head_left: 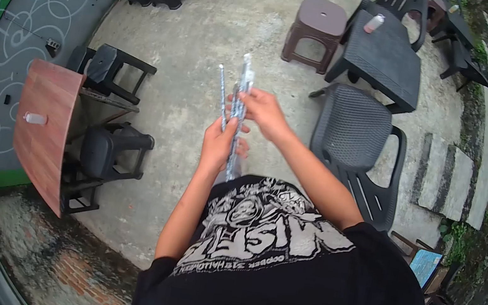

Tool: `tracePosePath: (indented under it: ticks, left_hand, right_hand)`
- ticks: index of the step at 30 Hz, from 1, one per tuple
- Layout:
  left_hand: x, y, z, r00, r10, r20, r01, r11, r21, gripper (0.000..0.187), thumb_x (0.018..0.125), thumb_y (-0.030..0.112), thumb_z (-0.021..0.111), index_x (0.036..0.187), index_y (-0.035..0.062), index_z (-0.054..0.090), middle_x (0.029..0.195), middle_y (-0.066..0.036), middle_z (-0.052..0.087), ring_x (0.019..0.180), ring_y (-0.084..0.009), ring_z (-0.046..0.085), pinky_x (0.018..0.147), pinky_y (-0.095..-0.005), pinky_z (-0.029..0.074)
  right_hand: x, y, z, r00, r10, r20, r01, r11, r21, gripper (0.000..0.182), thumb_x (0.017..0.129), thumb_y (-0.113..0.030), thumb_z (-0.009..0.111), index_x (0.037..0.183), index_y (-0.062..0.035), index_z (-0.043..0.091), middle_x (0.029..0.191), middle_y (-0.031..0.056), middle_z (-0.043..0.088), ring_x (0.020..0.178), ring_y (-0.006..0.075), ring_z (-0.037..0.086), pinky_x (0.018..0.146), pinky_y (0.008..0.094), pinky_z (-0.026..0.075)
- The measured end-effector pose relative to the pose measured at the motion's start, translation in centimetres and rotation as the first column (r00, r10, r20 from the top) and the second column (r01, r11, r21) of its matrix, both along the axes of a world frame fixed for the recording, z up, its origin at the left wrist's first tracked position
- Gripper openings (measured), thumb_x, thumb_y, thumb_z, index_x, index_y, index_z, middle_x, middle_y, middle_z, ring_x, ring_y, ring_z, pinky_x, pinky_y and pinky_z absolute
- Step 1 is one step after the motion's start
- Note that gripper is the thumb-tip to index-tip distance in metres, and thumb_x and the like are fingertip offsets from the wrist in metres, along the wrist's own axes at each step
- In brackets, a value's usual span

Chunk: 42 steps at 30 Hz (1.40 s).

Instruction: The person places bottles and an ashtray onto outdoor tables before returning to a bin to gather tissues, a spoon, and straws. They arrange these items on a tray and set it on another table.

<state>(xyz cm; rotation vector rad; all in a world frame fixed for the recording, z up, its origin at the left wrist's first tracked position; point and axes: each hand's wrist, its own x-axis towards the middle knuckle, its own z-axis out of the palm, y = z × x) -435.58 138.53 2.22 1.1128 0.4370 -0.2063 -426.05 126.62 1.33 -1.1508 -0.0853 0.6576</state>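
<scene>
In front of my body, a long narrow clear plastic packet (247, 76) stands nearly upright, with thin blue-and-white patterned sticks inside; their exact kind I cannot make out. My left hand (217, 146) is closed round the packet's lower part, its fingertips showing on the far side. A single thin patterned stick (223, 88) rises from between that thumb and hand, tilted left and apart from the packet at its top. Higher up, my right hand (264, 114) pinches the packet from the right side.
To the left stand a wooden-topped table (43, 149) with a bottle (36, 118) and dark stools (106, 153). On the right are a black woven chair (356, 129), a black table (383, 56) with another bottle (374, 24), and a brown stool (321, 21). Concrete floor (195, 36) lies between.
</scene>
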Motion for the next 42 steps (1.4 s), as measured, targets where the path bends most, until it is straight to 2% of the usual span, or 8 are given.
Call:
tracePosePath:
  ticks: [9,13,14,18,29,32,37,42]
  left_hand:
    - [30.7,10.7,1.3,0.997,-0.056,-0.056,0.055,0.998,-0.019,0.028,0.094,0.021,0.053,0.113,-0.0006,0.053,0.097,-0.015,0.063,0.087,-0.0253,0.066,0.068,-0.0387,0.059]
    - [44.9,13.0,0.3,0.995,-0.102,-0.015,0.100,0.990,-0.104,0.031,0.093,0.019,0.056,0.112,-0.0056,0.054,0.093,-0.013,0.061,0.085,-0.0266,0.065,0.072,-0.0416,0.059]
    - [49.0,13.0,0.1,0.995,-0.104,-0.008,0.103,0.989,-0.105,0.031,0.093,0.019,0.056,0.112,-0.0056,0.054,0.093,-0.013,0.061,0.085,-0.0266,0.065,0.072,-0.0416,0.059]
    - [62.5,12.1,-0.5,0.977,-0.215,0.000,0.214,0.969,-0.125,0.032,0.093,0.019,0.055,0.113,-0.0065,0.054,0.092,-0.012,0.060,0.085,-0.0268,0.065,0.071,-0.0416,0.059]
    - [101.7,14.1,0.3,0.994,-0.091,0.058,0.102,0.970,-0.222,0.042,0.095,0.023,0.052,0.122,-0.0084,0.046,0.097,-0.014,0.058,0.096,-0.0301,0.062,0.079,-0.0439,0.057]
    - [113.5,14.4,-0.6,0.992,-0.113,0.064,0.124,0.969,-0.213,0.042,0.094,0.024,0.053,0.120,-0.0089,0.047,0.095,-0.014,0.059,0.095,-0.0297,0.062,0.078,-0.0432,0.057]
    - [132.5,12.1,0.9,0.923,-0.381,0.057,0.384,0.922,-0.055,0.036,0.094,0.021,0.054,0.114,-0.0094,0.054,0.102,-0.017,0.061,0.094,-0.0275,0.064,0.076,-0.0424,0.058]
    - [149.7,7.6,1.7,0.780,-0.626,0.012,0.624,0.779,0.060,0.034,0.096,0.019,0.051,0.115,-0.0096,0.053,0.107,-0.017,0.060,0.097,-0.0262,0.062,0.076,-0.0401,0.059]
  right_hand:
    - [27.2,7.4,2.9,0.880,-0.475,-0.012,0.471,0.876,-0.102,0.031,0.094,-0.026,0.053,0.110,0.0010,0.057,0.087,0.0089,0.062,0.072,0.0151,0.062,0.063,0.0297,0.055]
    - [41.4,6.5,1.2,0.791,-0.612,0.021,0.612,0.791,-0.012,0.030,0.094,-0.026,0.053,0.111,-0.0012,0.057,0.081,0.0039,0.057,0.061,0.0091,0.052,0.049,0.0224,0.041]
    - [45.0,7.2,1.7,0.805,-0.591,0.049,0.593,0.803,-0.049,0.028,0.092,-0.026,0.056,0.107,-0.0021,0.060,0.079,0.0015,0.056,0.058,0.0053,0.044,0.046,0.0204,0.031]
    - [59.0,9.6,0.7,0.930,-0.354,0.105,0.368,0.906,-0.208,0.028,0.087,-0.028,0.064,0.095,-0.0010,0.065,0.073,-0.0011,0.055,0.056,0.0030,0.038,0.047,0.0205,0.029]
    - [96.8,9.5,2.6,0.675,-0.738,0.008,0.737,0.675,0.039,0.022,0.092,-0.018,0.051,0.099,0.0016,0.058,0.075,0.0015,0.053,0.063,0.0091,0.051,0.053,0.0225,0.038]
    - [107.2,9.4,1.6,0.758,-0.651,-0.038,0.652,0.758,0.009,0.022,0.091,-0.019,0.052,0.101,0.0000,0.054,0.077,0.0034,0.054,0.063,0.0124,0.054,0.053,0.0240,0.043]
    - [123.9,9.9,3.2,0.866,-0.500,-0.006,0.490,0.851,-0.189,0.026,0.086,-0.019,0.063,0.101,0.0009,0.056,0.086,0.0050,0.059,0.069,0.0139,0.061,0.057,0.0247,0.050]
    - [139.5,5.3,3.1,0.800,-0.597,0.067,0.596,0.777,-0.202,0.023,0.085,-0.020,0.065,0.097,-0.0020,0.060,0.082,0.0036,0.060,0.071,0.0128,0.061,0.059,0.0243,0.050]
